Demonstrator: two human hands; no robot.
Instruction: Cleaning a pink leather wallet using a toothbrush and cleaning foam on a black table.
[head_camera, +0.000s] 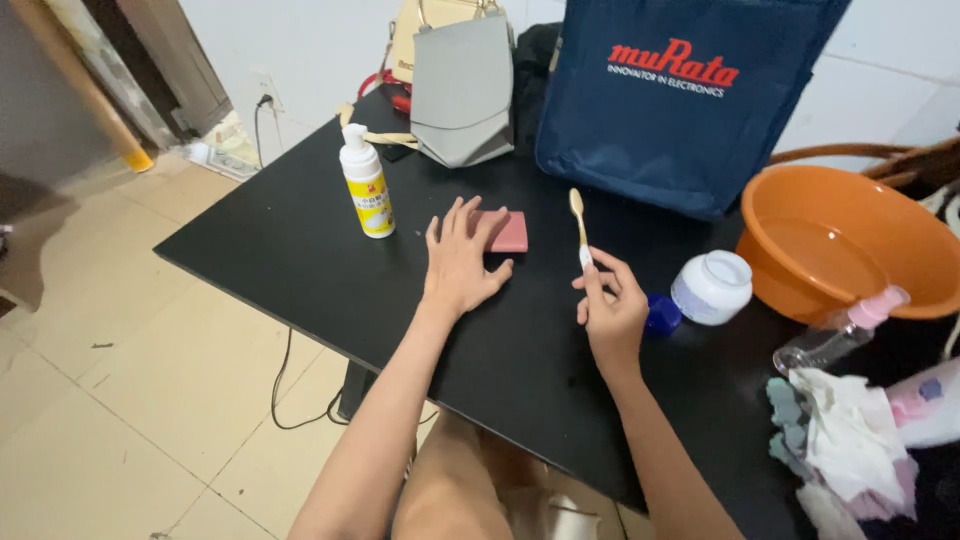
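Barely begun — left hand (460, 262) spread flat on pink block (508, 232), right fingers (598, 285) pinching upright toothbrush (580, 228), tub (711, 287) uncapped.

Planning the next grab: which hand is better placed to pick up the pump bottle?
Left, probably. The left hand rests flat on the pink block, nearer the pump bottle, and holds nothing. The right hand is farther and holds a toothbrush.

Pump bottle (366, 184) left of pad (508, 232); jar (711, 287) before basin (842, 243), seemingly apart.
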